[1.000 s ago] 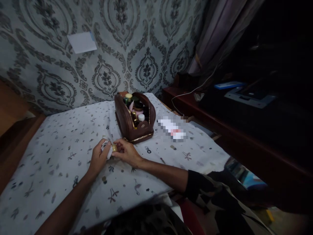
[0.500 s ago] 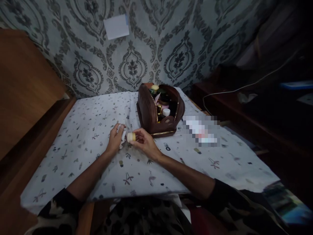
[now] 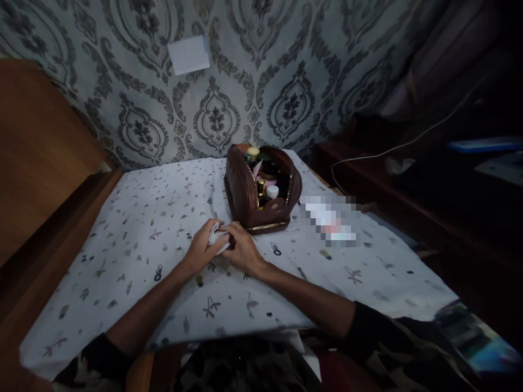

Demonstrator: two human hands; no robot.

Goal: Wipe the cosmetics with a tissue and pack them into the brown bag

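Note:
Both hands meet over the table, just in front of an open brown toiletry bag (image 3: 239,190). In my left hand (image 3: 200,249) is a crumpled white tissue or cloth (image 3: 219,239), its thumb pressed on it. My right hand (image 3: 245,251) is closed, fingers curled against the cloth. The small cream-coloured jar with a yellow band, seen in its fingers earlier, is now hidden by the cloth and fingers. Inside the bag are a white-capped container (image 3: 272,191), a gold-coloured tube (image 3: 260,188) and several other cosmetics.
A white patterned cloth (image 3: 163,190) covers the table. Right of the bag lies a blurred-out flat item (image 3: 330,220). A wooden panel (image 3: 44,147) stands at left, patterned wallpaper (image 3: 220,114) behind. A white cable (image 3: 392,149) runs at right.
My hands have come together; the cloth in my left hand now covers the small jar in my right. The view has shifted slightly.

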